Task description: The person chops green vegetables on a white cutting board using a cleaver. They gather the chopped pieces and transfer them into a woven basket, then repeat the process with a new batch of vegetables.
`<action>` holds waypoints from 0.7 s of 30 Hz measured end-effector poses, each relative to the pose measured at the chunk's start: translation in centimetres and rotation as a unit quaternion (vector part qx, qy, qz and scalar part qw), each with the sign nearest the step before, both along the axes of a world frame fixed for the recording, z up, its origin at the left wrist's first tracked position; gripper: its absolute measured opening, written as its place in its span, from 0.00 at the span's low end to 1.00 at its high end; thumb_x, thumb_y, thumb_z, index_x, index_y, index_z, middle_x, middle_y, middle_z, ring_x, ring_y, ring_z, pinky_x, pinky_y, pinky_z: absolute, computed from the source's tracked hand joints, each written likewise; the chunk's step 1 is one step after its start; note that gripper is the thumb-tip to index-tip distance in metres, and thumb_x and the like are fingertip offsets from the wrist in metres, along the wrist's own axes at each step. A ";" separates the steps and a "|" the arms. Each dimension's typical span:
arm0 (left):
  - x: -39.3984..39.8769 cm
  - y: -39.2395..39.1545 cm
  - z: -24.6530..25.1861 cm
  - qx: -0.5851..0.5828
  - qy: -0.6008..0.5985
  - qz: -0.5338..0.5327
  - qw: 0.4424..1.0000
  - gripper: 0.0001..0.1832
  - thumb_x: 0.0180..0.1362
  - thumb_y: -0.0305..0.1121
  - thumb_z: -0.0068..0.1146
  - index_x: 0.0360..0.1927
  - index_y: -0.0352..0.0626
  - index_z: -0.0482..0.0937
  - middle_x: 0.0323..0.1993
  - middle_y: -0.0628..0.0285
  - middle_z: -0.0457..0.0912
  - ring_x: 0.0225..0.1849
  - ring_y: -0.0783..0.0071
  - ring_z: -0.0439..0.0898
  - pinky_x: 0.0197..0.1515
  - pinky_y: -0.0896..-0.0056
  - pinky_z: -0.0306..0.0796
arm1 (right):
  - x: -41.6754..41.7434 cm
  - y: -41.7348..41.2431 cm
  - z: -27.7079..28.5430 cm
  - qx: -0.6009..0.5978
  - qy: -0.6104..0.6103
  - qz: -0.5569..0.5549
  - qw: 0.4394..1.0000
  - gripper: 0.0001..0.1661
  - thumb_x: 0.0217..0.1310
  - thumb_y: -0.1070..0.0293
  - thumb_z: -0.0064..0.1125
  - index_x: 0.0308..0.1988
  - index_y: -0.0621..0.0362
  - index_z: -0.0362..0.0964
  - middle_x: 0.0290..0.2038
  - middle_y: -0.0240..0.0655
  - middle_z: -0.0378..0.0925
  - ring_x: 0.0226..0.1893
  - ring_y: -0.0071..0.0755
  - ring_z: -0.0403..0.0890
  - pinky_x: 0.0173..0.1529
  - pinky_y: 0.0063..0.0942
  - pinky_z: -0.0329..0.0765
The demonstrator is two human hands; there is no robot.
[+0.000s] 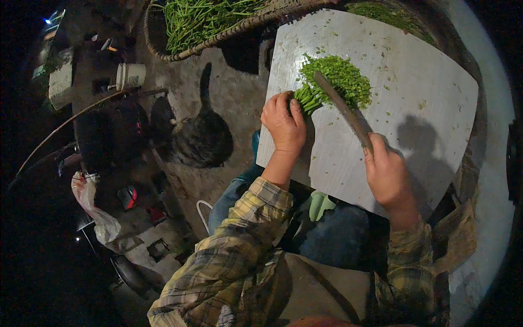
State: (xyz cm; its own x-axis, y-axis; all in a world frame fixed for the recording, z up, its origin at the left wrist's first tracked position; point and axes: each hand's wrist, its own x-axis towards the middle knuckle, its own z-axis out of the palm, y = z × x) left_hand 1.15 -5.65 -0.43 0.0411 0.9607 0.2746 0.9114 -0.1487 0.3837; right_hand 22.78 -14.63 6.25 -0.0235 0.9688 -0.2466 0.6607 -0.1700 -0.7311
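My left hand point(286, 118) presses a bunch of green stems point(308, 100) onto the white board point(343, 155), near its left edge. The fingers are curled over the bundle. A heap of finely chopped green pieces point(347, 79) lies just past the cut ends. My right hand point(388, 175) grips a long brown tool, apparently a knife point(341, 102) seen along its spine. It slants across the chopped heap, its tip towards the far left. Its cutting edge is hidden from this angle.
A woven basket point(196, 51) of long green stems point(204, 20) stands beyond the board. More greenery point(392, 18) lies at the far right. A cat point(204, 139) sits on the floor to the left. Further left are a white bucket point(130, 77), a thin stick point(65, 122) and a plastic bag point(96, 208).
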 end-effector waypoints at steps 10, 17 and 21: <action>0.8 -0.3 -0.2 0.010 0.028 0.038 0.999 0.13 0.58 0.37 0.48 0.45 0.45 0.74 0.41 0.59 0.73 0.46 0.59 0.69 0.52 0.58 0.54 | -2.0 0.9 0.8 0.028 -0.054 0.053 0.997 0.15 0.60 0.72 0.49 0.47 0.60 0.64 0.25 0.55 0.74 0.27 0.59 0.76 0.28 0.47 0.71; 0.9 -0.1 -0.6 0.021 -0.014 0.039 0.999 0.13 0.59 0.37 0.45 0.44 0.46 0.75 0.39 0.60 0.74 0.45 0.60 0.69 0.51 0.58 0.54 | -3.0 1.0 1.1 -0.025 -0.118 0.061 0.991 0.16 0.61 0.69 0.49 0.49 0.61 0.64 0.24 0.54 0.74 0.26 0.59 0.76 0.28 0.47 0.72; 0.9 0.1 0.5 0.017 -0.033 0.051 0.998 0.12 0.60 0.36 0.43 0.43 0.46 0.75 0.38 0.60 0.74 0.44 0.61 0.70 0.50 0.59 0.55 | -2.9 0.6 1.2 -0.041 -0.128 0.024 0.991 0.17 0.62 0.67 0.49 0.50 0.60 0.64 0.23 0.54 0.74 0.25 0.59 0.76 0.27 0.47 0.71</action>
State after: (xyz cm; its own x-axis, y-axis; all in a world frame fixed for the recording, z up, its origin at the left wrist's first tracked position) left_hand 2.04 -5.52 0.04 -0.0755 0.9492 0.3054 0.8956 -0.0702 0.4393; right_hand 19.84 -13.98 7.46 0.0039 0.9444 -0.3288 0.8314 -0.1858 -0.5238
